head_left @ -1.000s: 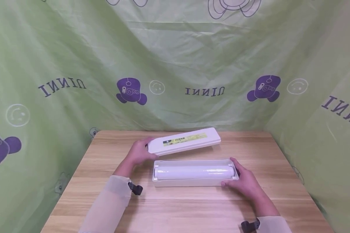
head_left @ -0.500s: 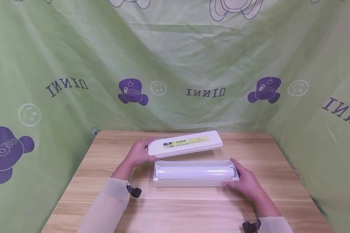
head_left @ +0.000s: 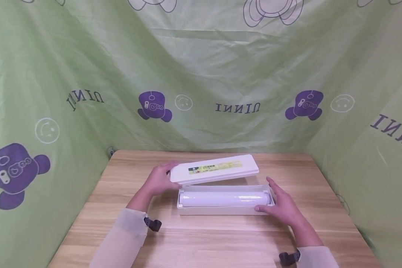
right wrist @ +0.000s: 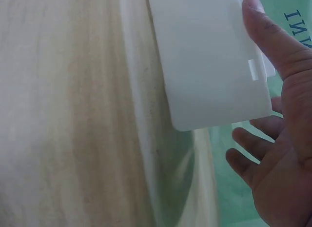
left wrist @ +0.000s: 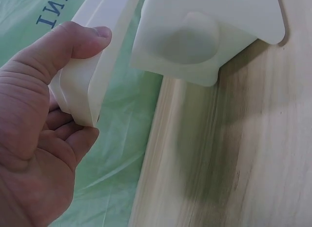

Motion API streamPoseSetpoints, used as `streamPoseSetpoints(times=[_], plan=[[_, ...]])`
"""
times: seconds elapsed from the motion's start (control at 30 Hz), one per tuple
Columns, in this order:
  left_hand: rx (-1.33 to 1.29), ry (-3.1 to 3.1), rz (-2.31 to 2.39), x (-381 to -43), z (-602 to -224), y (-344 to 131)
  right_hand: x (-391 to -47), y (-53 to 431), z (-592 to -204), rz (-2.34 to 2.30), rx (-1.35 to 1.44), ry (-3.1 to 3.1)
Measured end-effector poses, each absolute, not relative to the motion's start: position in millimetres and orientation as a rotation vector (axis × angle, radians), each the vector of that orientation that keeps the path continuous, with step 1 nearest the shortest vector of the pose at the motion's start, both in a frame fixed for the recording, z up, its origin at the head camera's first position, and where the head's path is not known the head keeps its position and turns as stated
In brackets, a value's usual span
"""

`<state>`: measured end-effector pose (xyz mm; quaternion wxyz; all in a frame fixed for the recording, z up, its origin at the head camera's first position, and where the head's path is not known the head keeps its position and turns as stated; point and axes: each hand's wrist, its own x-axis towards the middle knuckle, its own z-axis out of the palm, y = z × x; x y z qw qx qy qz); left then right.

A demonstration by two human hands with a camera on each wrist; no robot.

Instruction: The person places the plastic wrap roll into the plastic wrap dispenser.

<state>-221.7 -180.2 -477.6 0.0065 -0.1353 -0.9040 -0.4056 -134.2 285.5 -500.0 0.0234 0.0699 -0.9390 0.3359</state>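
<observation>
My left hand point(head_left: 159, 180) grips the left end of a long white lid point(head_left: 221, 175) with a yellow label, thumb on one side and fingers curled on the other in the left wrist view. The lid is tilted, held above and behind a white box point(head_left: 214, 211). Inside that box lies a shiny roll of cling film point(head_left: 214, 199), open side up. At the box's right end is my right hand point(head_left: 284, 206), fingers loose and spread around the corner. Its thumb overlaps the front rim; in the right wrist view the fingers stand apart from the box wall point(right wrist: 209, 66).
Both things are on or over a wooden table point(head_left: 221, 242). A green curtain point(head_left: 201, 74) with purple figures hangs close behind the table and along its sides. A small black camera point(head_left: 153, 224) sits at the left sleeve, another black camera point(head_left: 289, 258) at the right.
The left hand has lowered the lid slightly and shifted it a little right. The right hand has loosened from the box end, its fingers straightening and thumb rising to the rim.
</observation>
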Motion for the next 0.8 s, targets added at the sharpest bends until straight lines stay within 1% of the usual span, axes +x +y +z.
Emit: streamPoseSetpoints(times=[0.3, 0.6, 0.8], plan=[[-0.469, -2.81, -1.303, -212, -471, -177, -144, 282, -483, 1.037, 0.227, -2.901], [-0.542, -2.767, -1.275, -207, -465, -172, -160, 276, -476, 1.066, 0.284, -2.828], [-0.563, -2.798, -1.254, -199, -462, -170, -161, 275, -474, 1.075, 0.283, -2.847]])
